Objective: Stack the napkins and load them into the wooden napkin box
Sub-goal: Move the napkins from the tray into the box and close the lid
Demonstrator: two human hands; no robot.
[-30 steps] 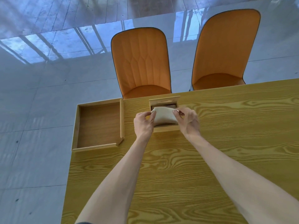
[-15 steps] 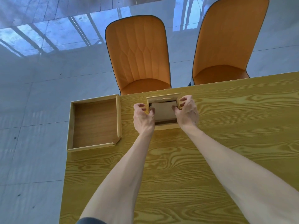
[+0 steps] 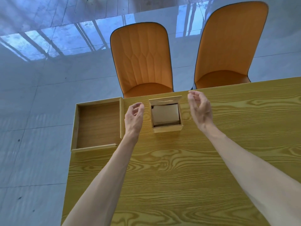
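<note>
Napkins (image 3: 165, 115) lie stacked inside the wooden napkin box (image 3: 167, 128) on the table (image 3: 179, 176). Left hand (image 3: 133, 115) and right hand (image 3: 200, 108) hover either side of it, fingers loosely curled, holding nothing.

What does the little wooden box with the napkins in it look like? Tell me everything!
The wooden napkin box is small, squarish and made of light, yellowish wood. It stands upright on the wooden table, near the far edge. Its top is open, and its lid, which has a long slot, leans back at the far side. Inside sits a stack of beige napkins, nearly filling it. Neither hand touches it: the left hand and the right hand hover on either side.
</note>
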